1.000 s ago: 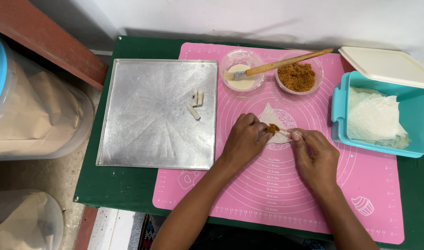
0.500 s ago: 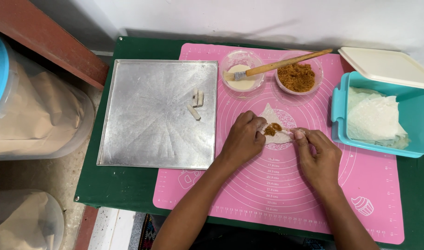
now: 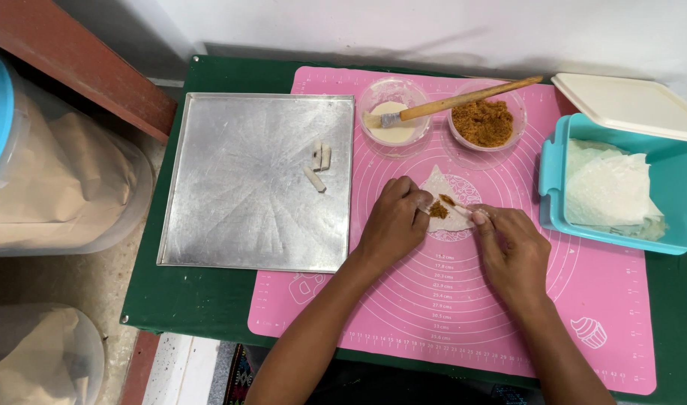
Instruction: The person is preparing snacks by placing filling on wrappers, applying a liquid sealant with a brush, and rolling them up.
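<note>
both hands pinch a thin pastry sheet (image 3: 450, 196) with brown filling (image 3: 439, 208) on the pink mat (image 3: 463, 300): left hand (image 3: 392, 225) grips its left edge, right hand (image 3: 508, 251) its right. a clear bowl (image 3: 392, 112) holds pale paste and a brush (image 3: 452, 101), another bowl (image 3: 482, 124) brown crumbs, a teal box (image 3: 658, 232) white sheets.

I see a dull scratched metal tray (image 3: 246, 195), a matt pink silicone mat (image 3: 448, 300), a wooden-handled brush (image 3: 463, 99), and a glossy teal plastic box (image 3: 673, 217).
</note>
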